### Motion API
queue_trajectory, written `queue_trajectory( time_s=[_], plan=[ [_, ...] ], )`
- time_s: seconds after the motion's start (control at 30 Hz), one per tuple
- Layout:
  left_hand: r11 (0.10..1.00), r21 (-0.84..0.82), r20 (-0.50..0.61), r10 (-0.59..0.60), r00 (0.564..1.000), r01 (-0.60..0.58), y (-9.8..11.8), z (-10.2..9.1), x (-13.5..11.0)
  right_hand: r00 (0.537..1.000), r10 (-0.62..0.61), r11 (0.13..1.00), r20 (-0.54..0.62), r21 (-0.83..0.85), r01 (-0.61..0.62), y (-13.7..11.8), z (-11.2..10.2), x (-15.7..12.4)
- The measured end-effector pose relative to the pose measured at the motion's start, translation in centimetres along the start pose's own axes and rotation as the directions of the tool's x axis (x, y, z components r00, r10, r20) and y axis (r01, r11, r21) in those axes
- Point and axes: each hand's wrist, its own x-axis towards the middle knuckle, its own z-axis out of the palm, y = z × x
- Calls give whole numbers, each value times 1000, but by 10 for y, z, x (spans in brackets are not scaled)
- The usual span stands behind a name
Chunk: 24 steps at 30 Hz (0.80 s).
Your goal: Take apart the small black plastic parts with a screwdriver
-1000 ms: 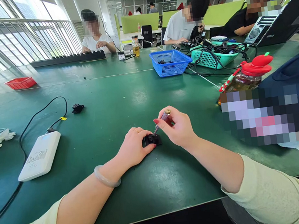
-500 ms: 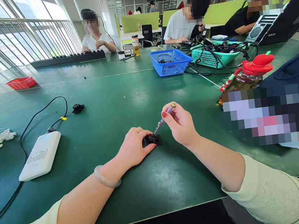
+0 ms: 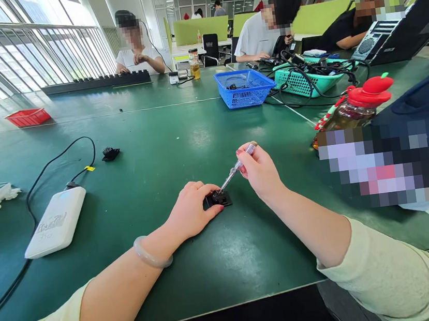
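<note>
A small black part on a flat dark base point(image 3: 221, 199) lies on the green table point(image 3: 183, 164) in front of me. My left hand point(image 3: 192, 210) grips its left side between thumb and fingers, hiding that edge. My right hand point(image 3: 261, 170) is closed around the upper end of a screwdriver point(image 3: 235, 170) with a clear purplish handle. The screwdriver slants down to the left, and its tip meets the top of the black part; the exact contact point is too small to make out. Another small black part point(image 3: 111, 153) sits farther off to the left.
A white power bank point(image 3: 56, 222) with a black cable lies left. Blue point(image 3: 246, 92) and teal point(image 3: 317, 85) baskets, the latter full of cables, stand at the back. A red-lidded jar point(image 3: 352, 107) is right; a red tray point(image 3: 28, 117) is far left. Several people sit beyond.
My right hand has shifted slightly right and its fingers have changed position on the screwdriver, which now leans a little lower. My left hand still holds the black part in place.
</note>
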Motion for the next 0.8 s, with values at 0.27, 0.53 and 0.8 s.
queue_trajectory(
  time_s=[0.27,0.53,0.8],
  plan=[
    [1000,0,-7,7,1000,-7,-1,1,0,991,130,988,25,81,-131,-2,-2,5],
    [1000,1,-12,8,1000,-8,-2,2,0,962,273,945,-15,191,-266,-2,-1,5],
    [1000,5,-16,1,1000,-1,-2,1,-1,908,397,904,-132,229,-361,-4,1,1]
  ],
)
